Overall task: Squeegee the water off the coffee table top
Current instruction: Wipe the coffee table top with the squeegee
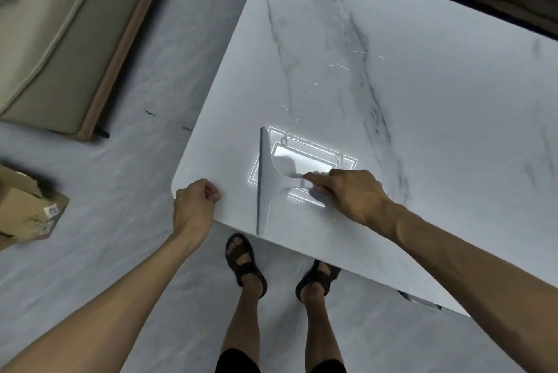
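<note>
Glossy marble-look coffee table top (422, 100), smooth pale plastic squeegee (268, 191), matt brown cardboard box (27, 209)

Squeegee (264, 182) on table (422, 119), near corner

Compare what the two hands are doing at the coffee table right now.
The right hand grips the squeegee handle out on the table top; the left hand holds no tool.
The left hand is curled into a loose fist at the table's corner edge; the right hand lies farther in.
Both are bare and touch the table.
</note>
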A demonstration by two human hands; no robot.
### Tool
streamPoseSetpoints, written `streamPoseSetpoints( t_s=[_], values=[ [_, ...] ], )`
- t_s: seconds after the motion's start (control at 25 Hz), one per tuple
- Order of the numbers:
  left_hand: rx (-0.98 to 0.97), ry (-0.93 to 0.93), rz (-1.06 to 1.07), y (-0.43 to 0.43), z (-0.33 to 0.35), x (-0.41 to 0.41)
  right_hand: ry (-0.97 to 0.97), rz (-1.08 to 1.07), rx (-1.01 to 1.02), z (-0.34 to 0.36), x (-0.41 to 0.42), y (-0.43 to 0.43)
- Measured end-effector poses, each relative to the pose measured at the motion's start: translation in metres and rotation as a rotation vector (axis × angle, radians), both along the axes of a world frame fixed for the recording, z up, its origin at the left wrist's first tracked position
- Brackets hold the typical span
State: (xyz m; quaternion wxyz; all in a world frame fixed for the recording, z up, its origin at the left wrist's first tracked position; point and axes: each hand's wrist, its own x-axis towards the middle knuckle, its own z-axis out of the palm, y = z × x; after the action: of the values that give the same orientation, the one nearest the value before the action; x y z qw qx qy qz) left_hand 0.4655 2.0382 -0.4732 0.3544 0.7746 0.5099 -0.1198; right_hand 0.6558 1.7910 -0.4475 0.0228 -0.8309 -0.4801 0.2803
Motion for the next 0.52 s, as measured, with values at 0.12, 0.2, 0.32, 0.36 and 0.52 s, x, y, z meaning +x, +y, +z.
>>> streamPoseSetpoints(
  t_s=[0.12, 0.2, 0.32, 0.36, 0.52],
  values=[
    [-0.070, 0.019, -0.025, -0.005, 0.004, 0.015, -0.068, -0.137, -0.077, 0.012, 0.024, -0.065],
    [-0.066, 0.060, -0.112, -0.008, 0.007, 0.026, -0.116, -0.225, -0.132, 0.017, 0.033, -0.098],
    [-0.027, 0.111, -0.271, -0.017, 0.012, 0.042, -0.192, -0.282, -0.159, 0.032, 0.035, -0.128],
    [-0.025, 0.107, -0.296, -0.018, 0.014, 0.046, -0.208, -0.274, -0.152, 0.038, 0.032, -0.130],
    [-0.018, 0.059, -0.248, -0.006, 0.023, 0.051, -0.143, -0.229, -0.061, 0.060, 0.015, -0.087]
  ],
)
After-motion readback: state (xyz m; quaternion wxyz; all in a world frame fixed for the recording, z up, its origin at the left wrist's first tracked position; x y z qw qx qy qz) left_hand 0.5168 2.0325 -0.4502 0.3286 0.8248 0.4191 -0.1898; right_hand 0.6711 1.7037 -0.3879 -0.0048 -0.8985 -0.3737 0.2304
